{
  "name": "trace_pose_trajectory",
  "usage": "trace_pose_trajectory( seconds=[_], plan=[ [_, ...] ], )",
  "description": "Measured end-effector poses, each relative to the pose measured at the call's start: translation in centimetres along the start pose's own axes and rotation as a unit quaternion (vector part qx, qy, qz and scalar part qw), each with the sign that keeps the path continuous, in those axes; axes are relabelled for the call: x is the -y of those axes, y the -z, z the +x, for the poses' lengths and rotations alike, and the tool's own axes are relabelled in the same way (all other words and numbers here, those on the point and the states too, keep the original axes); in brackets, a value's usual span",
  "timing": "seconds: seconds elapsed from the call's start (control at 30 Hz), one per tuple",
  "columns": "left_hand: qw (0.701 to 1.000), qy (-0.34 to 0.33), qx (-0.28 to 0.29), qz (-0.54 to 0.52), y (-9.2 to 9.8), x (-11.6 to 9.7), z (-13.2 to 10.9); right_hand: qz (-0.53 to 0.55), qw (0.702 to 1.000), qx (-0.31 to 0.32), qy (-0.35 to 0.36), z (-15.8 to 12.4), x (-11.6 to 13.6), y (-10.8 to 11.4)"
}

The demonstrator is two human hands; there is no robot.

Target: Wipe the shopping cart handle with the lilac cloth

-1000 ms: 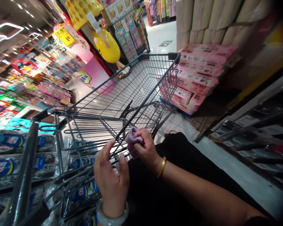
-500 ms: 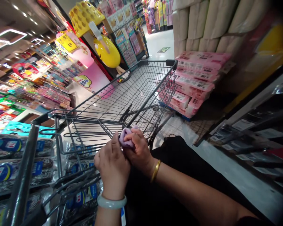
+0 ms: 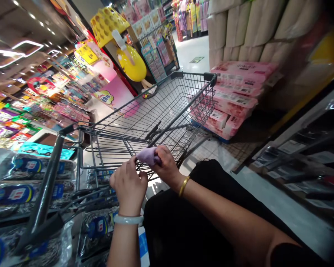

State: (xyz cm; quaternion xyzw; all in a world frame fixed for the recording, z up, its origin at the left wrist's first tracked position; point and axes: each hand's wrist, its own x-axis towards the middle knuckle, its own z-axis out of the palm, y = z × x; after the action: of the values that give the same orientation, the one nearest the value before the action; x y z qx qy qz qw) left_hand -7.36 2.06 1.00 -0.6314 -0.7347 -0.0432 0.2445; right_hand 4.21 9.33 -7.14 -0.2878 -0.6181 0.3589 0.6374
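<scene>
A small piece of soft purple cloth (image 3: pixel 149 156) is stretched between my two hands, its exact kind unclear. My left hand (image 3: pixel 129 181), with a pale bangle on the wrist, pinches its left end with the fingertips. My right hand (image 3: pixel 167 167), a gold bangle behind it, has its fingers closed round the right end. Both hands are above my black-clothed lap (image 3: pixel 183 222), just in front of a grey wire shopping cart (image 3: pixel 167 100). The cloth's far side and the right fingertips are partly hidden.
The cart's handle (image 3: pixel 48 178) runs along the left, over several plastic-wrapped packs (image 3: pixel 19 193). Pink tissue packs (image 3: pixel 236 92) are stacked beyond the cart on the right. A dark shelf rack (image 3: pixel 300 159) stands at right; a pink display (image 3: pixel 118 94) is behind the cart.
My hands have drawn slightly apart. The purple cloth has gone from a bunched ring with an opening to a longer, flatter stretch between them. The view has shifted a little.
</scene>
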Motion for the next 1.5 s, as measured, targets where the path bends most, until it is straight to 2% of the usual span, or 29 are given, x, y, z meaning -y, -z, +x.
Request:
trace_pose_trajectory(
  seconds=[0.17, 0.37, 0.57, 0.7, 0.8, 0.93, 1.0, 1.13, 1.2, 1.3, 1.4, 1.5],
  plan=[
    [1.000, 0.001, -0.014, -0.001, -0.3, 1.0, -0.4, -0.033, 0.998, 0.002, -0.048, -1.5, -2.4, -0.3],
    [1.000, 0.002, 0.000, -0.008, -0.7, 2.3, -0.9, -0.039, 0.999, 0.008, -0.022, -2.0, -2.6, 0.2],
    [1.000, 0.023, 0.021, -0.004, -0.8, 3.7, -1.1, -0.089, 0.988, 0.003, -0.125, -4.2, -6.1, 1.0],
    [0.998, 0.047, 0.034, -0.017, -0.6, 4.2, -1.0, -0.054, 0.996, 0.016, -0.073, -4.3, -5.1, 0.2],
    [0.996, 0.062, 0.025, -0.057, -0.2, 3.1, -0.2, -0.035, 0.997, 0.037, -0.058, -4.2, -5.3, -0.1],
    [0.993, 0.016, -0.022, -0.115, -0.4, -0.3, 1.7, -0.060, 0.983, -0.003, -0.171, -5.3, -7.9, 0.5],
    [0.991, -0.009, -0.025, -0.133, -0.9, -2.2, 2.5, -0.070, 0.975, -0.018, -0.211, -5.7, -8.7, 0.9],
    [0.990, -0.029, -0.036, -0.132, -2.6, -5.1, 2.9, -0.046, 0.984, -0.028, -0.168, -5.2, -8.3, 1.3],
    [0.990, -0.015, -0.067, -0.123, -3.8, -5.7, 2.3, -0.023, 0.986, -0.025, -0.163, -4.8, -8.2, 1.4],
    [0.989, 0.000, -0.104, -0.104, -5.5, -5.8, 1.5, 0.027, 0.963, -0.044, -0.264, -4.8, -9.2, 1.7],
    [0.990, 0.002, -0.107, -0.088, -6.5, -5.4, 1.4, 0.062, 0.935, -0.068, -0.343, -5.1, -10.3, 2.0],
    [0.991, 0.018, -0.084, -0.099, -6.7, -5.1, 1.7, 0.043, 0.938, -0.082, -0.334, -5.0, -10.3, 2.1]
  ],
)
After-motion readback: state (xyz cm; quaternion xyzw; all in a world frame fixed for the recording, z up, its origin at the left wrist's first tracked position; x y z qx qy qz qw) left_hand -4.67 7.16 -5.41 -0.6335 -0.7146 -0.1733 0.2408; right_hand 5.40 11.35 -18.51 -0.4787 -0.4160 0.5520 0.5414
